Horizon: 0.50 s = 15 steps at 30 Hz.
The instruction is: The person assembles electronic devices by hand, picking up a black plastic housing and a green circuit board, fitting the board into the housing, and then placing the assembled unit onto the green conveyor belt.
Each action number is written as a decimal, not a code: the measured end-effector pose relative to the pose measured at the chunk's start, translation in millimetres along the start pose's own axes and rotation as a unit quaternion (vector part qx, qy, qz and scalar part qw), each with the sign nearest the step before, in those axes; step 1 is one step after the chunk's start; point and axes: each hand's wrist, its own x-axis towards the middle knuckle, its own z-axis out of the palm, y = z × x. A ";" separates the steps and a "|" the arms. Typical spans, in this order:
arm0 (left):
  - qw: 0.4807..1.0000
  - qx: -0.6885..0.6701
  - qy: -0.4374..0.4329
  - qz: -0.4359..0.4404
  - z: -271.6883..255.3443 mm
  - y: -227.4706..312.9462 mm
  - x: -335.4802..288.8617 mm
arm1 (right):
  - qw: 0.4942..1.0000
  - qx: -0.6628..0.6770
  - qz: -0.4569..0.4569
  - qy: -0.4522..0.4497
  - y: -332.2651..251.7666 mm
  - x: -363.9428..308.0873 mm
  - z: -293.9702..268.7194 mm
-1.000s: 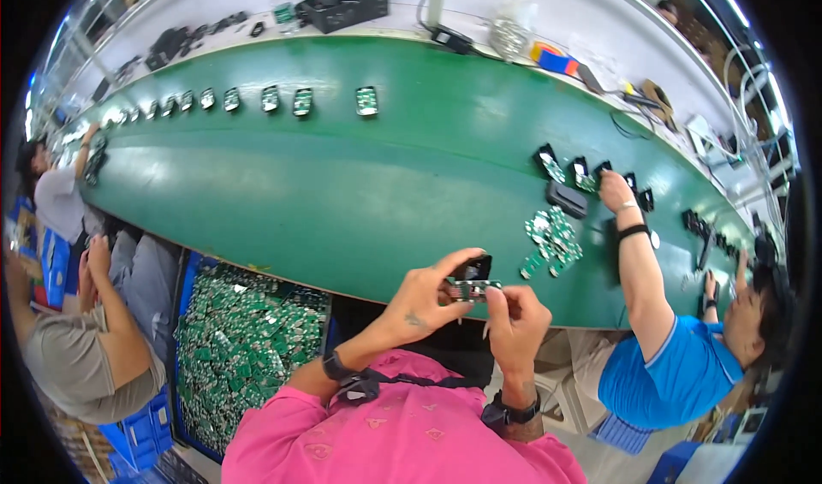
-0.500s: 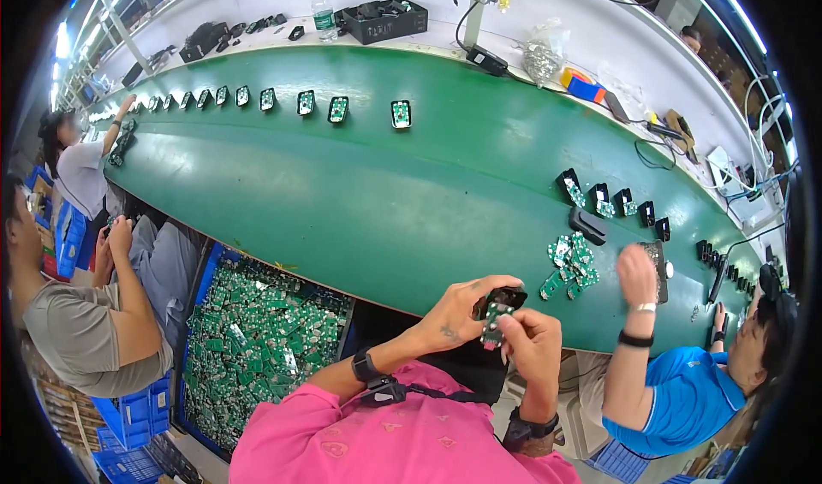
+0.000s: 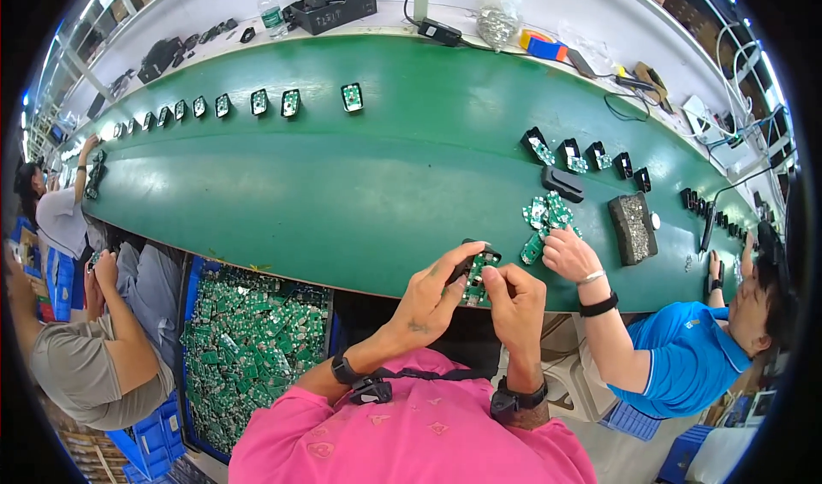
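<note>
My left hand (image 3: 425, 302) is closed around a small black plastic casing (image 3: 489, 249) just off the near edge of the green bench. Against the casing lies a green circuit board (image 3: 473, 289), pinched by the thumb and fingers of my right hand (image 3: 519, 299). How far the board sits inside the casing is partly hidden by my fingers. Beyond my hands, a loose pile of green circuit boards (image 3: 538, 214) rests on the bench, with a co-worker's hand (image 3: 569, 253) reaching into it from the right.
Black casings with boards (image 3: 291, 102) form a row along the far left. More casings (image 3: 572, 154) stand at the right, near a black tray of small metal parts (image 3: 632, 227). A blue-edged bin (image 3: 184, 347) full of boards is at my left. Co-workers sit on both sides.
The board in my right hand has moved up against the casing. The co-worker's hand on the right has gone from the black tray to the board pile. The whole view has shifted.
</note>
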 end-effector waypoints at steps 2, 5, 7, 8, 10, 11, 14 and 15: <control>0.999 0.043 -0.004 0.008 -2.2 -0.1 1.4 | 1.000 0.002 -0.010 0.006 3.1 -0.1 0.0; 0.996 0.084 -0.018 -0.009 -6.4 -4.4 2.7 | 1.000 0.008 0.007 -0.011 6.0 2.0 -2.1; 0.997 0.068 -0.029 -0.020 -9.7 -3.3 3.2 | 0.999 -0.008 0.011 -0.050 7.3 3.5 -4.8; 0.997 0.052 -0.039 -0.030 -10.4 -2.5 3.5 | 0.999 -0.008 0.011 -0.050 7.4 2.9 -5.0; 0.996 0.072 -0.037 -0.029 -8.4 -0.8 4.6 | 0.992 0.062 0.057 -0.093 7.1 1.6 -5.1; 0.995 0.093 -0.036 -0.028 -7.7 -0.2 5.1 | 0.992 0.062 0.057 -0.093 5.0 1.4 -5.1; 0.995 0.097 -0.008 -0.006 -8.0 -2.8 6.3 | 0.988 0.089 0.058 -0.112 0.2 0.8 -4.6; 0.995 0.097 -0.008 -0.006 -7.8 -2.9 6.0 | 0.991 0.068 0.042 -0.105 1.2 0.7 -4.1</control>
